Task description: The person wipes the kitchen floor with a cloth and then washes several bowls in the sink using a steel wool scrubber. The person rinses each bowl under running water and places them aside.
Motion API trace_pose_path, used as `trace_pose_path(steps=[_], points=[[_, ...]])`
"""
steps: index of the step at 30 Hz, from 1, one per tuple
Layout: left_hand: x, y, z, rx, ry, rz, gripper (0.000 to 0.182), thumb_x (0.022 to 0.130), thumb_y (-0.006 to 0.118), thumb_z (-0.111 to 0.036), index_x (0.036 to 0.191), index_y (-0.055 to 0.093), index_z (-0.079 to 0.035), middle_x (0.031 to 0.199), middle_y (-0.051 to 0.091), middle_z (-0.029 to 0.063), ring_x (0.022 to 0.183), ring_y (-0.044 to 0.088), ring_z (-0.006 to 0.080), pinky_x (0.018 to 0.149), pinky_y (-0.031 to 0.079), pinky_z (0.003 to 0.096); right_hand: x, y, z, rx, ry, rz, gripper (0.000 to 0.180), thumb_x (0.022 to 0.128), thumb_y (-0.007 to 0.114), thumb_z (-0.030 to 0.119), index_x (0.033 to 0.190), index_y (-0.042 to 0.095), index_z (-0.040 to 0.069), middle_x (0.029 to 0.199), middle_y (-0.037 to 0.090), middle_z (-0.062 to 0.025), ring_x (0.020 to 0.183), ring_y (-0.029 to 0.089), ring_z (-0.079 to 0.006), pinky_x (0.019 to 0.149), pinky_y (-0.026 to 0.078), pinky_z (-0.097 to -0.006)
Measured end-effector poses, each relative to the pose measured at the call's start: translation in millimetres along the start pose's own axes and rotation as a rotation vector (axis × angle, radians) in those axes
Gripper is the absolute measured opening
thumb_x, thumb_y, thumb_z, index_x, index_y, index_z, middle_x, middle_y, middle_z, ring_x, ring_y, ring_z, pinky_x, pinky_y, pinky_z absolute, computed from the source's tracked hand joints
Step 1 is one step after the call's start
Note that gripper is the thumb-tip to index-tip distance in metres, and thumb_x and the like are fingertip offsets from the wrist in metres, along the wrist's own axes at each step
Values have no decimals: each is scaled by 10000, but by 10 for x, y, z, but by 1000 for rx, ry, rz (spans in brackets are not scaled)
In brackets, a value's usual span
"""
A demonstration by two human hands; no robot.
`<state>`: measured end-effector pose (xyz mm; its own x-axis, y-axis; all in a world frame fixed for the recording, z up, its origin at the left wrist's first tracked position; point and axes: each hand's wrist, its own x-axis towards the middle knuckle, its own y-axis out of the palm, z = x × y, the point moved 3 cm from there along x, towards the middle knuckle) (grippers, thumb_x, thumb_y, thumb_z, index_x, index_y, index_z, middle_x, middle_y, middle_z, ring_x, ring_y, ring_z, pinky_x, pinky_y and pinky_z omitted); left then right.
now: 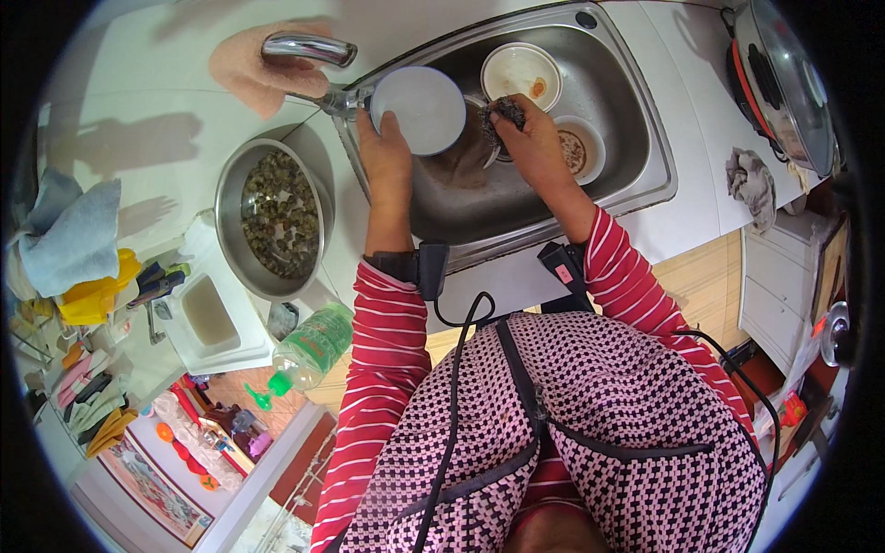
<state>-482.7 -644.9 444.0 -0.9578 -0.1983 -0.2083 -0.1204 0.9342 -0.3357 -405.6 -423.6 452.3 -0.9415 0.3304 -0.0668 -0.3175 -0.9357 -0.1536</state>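
My left hand (387, 155) holds a white bowl or plate with a thin blue rim (419, 110) by its edge, over the left end of the steel sink (477, 214). In my right hand (536, 145) is a dark metal scouring pad (506, 119), pinched between thumb and fingers above the sink. Just beyond it lies a cream dish (518, 72) with an orange-brown bit in it. Right of my right wrist sits a white bowl (593, 148) with brown residue. A utensil or dish partly shows beneath my right hand; what it is I cannot tell.
The chrome faucet (311, 48) has a peach cloth (238, 66) around it. Left of the sink stands a steel basin (228, 228) of small dark shellfish or similar pieces in water, near a green-labelled pump bottle (314, 349). A lidded pan (788, 83) and grey rag (752, 183) are at right.
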Motion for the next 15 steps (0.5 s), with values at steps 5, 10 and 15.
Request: trace_pose_path(steps=[5, 10, 15], points=[[-56, 36, -81, -7, 48, 21, 626, 1009, 544, -279, 1487, 385, 91, 1388, 557, 307, 1273, 569, 379, 1063, 426, 390, 34, 19, 70, -58, -30, -5, 287, 910, 673, 152, 1093, 633, -64, 894, 689, -275, 867, 701, -410, 766, 531, -418], [-106, 50, -107, -105, -7, 57, 645, 1009, 554, -277, 1504, 360, 88, 1385, 554, 307, 1256, 576, 360, 1064, 424, 382, 37, 55, 131, -70, -27, 13, 288, 910, 675, 166, 1090, 632, -55, 887, 680, -279, 867, 694, -422, 751, 528, -424], [-79, 74, -69, 5, 88, 20, 656, 1010, 553, -303, 1504, 355, 80, 1427, 514, 297, 1223, 591, 348, 989, 479, 380, 43, 88, 92, -72, 9, 24, 284, 917, 666, 158, 1113, 636, -45, 902, 687, -268, 893, 689, -429, 786, 529, -440]])
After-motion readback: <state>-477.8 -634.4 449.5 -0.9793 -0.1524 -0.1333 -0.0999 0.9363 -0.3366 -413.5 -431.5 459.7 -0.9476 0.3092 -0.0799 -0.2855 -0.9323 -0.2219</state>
